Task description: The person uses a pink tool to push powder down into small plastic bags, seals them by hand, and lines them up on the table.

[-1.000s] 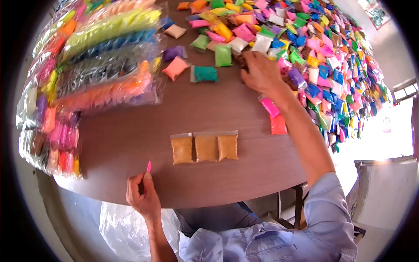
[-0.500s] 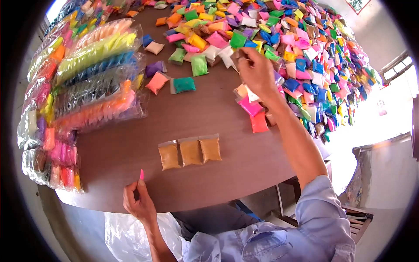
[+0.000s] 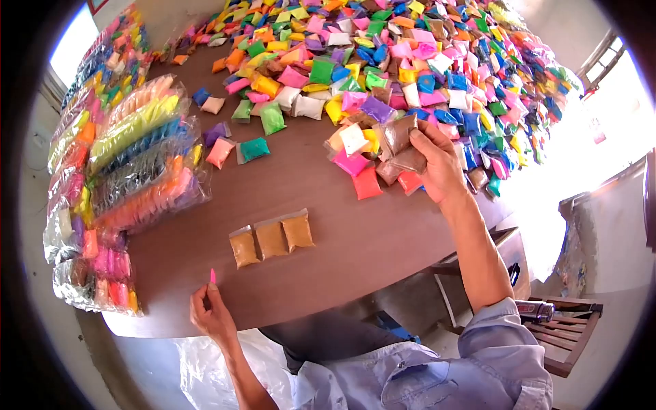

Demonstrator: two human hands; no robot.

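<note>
My right hand (image 3: 439, 162) is closed on a clear packet of dark brown stuff (image 3: 398, 134), held up over the near edge of the heap. A second brown packet (image 3: 410, 161) shows just below it, right at my fingers. Near the table's front edge, my left hand (image 3: 213, 316) pinches a small pointed pink piece (image 3: 213, 276) between thumb and finger, tip upward. Between the hands, three tan-brown packets (image 3: 271, 239) lie side by side in a row on the brown table (image 3: 355, 253).
A large heap of small colourful packets (image 3: 424, 82) covers the back and right of the table. Bundles of packets in clear bags (image 3: 140, 150) are stacked along the left. A few loose packets, one teal (image 3: 253, 149), lie between. A wooden slatted chair (image 3: 564, 335) stands at lower right.
My right hand has come back from the heap toward me and now holds up a brown packet. The left hand keeps its pinch on the pink piece. The whole view has shifted slightly.
</note>
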